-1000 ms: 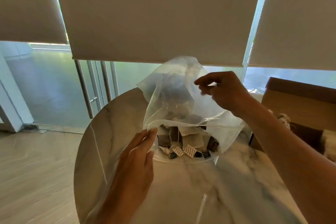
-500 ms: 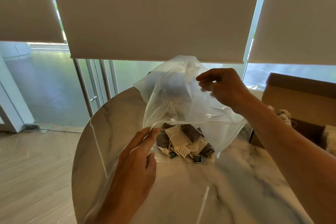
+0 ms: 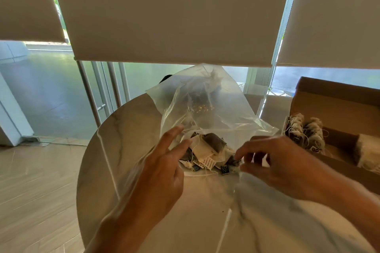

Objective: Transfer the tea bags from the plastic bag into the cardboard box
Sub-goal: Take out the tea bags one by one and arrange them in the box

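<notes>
A clear plastic bag stands crumpled on the round marble table, its mouth facing me. Several tea bags with strings and paper tags lie in a heap inside it. My left hand rests at the left side of the mouth, fingers straight and touching the plastic, a fold of which lies over my wrist. My right hand hovers at the mouth's right rim, its fingers loosely curled with a gap to the thumb. The brown cardboard box stands open at the right and holds several tea bags.
The table's curved edge runs on the left, with wooden floor below it. Roller blinds hang over glass doors behind the table. The box takes up the table's right side.
My right hand has let go of the bag's top and come down to the mouth's right rim. The left hand has shifted slightly right along the mouth. The view has tilted toward the box.
</notes>
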